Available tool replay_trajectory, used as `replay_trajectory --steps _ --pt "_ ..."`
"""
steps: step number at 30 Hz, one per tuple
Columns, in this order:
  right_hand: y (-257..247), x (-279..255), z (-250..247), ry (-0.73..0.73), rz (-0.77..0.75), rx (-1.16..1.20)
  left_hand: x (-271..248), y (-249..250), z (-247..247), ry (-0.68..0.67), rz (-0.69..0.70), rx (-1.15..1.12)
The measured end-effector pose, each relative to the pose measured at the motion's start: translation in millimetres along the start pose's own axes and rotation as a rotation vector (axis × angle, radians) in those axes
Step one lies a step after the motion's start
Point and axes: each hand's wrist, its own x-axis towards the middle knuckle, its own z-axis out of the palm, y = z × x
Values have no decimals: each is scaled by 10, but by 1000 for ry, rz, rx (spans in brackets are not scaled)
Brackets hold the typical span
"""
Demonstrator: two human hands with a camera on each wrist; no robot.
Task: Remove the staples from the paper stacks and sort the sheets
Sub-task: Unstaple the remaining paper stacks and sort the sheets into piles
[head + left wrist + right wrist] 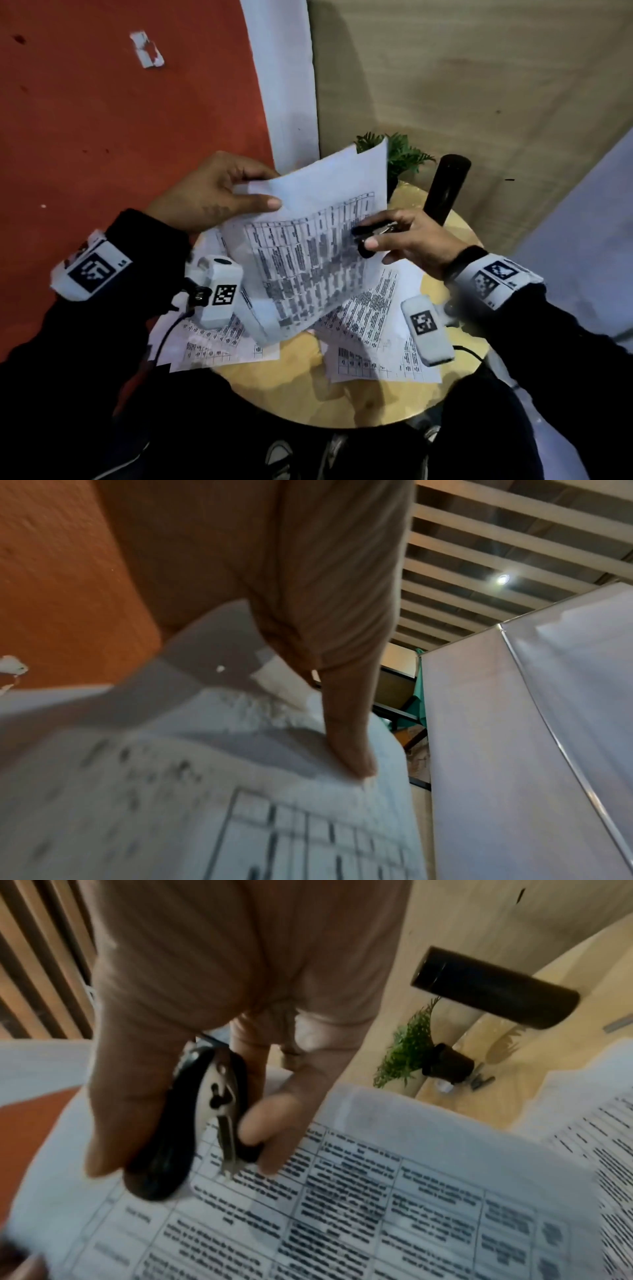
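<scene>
Two hands meet over the round table (308,394): left hand (209,195) pinches the raised sheet's (318,219) far-left corner, right hand (407,240) grips a staple remover (373,233) seemingly touching its right edge.

Person's body and worn equipment. Both arms are clad in black long sleeves: left sleeve (102,325), right sleeve (555,349). Each wrist carries a white band printed with black-and-white square fiducial markers: left wrist band (89,266), right wrist band (497,278). A thin black strap (466,260) sits just ahead of the right band. Beneath each wrist hangs a white, rounded-corner camera housing with its own square marker: left camera unit (219,295), with a black fitting at its side and a black cable (164,337) trailing from it; right camera unit (428,329), also cabled. The left hand (212,195) and right hand (411,241) are bare, without gloves.
</scene>
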Motion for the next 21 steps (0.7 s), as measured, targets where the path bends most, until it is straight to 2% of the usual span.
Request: replay_trajectory --steps 4,6,8,10,11,14,16,18,21 --pt "54 1 124 -20 -49 83 -41 -111 -53 104 22 27" --pt "26 27 174 6 -80 104 -70 -207 -96 202 21 24" --pt "-35 73 181 57 -109 147 -75 -364 -172 379 -35 2" --pt "-90 147 165 120 -131 222 -98 -601 -279 560 -159 -143" --pt "-109 181 165 144 -138 260 -129 -719 -293 599 -210 -241" --pt "-73 293 223 200 -99 304 -190 -989 -141 523 -294 -464" --pt "-10 376 322 233 -34 322 -166 -1146 -59 526 -343 -527" --pt "100 440 401 285 12 294 -135 -1390 -87 592 -389 -487" --pt "484 436 403 328 124 89 -220 -1922 -210 642 -535 -298"
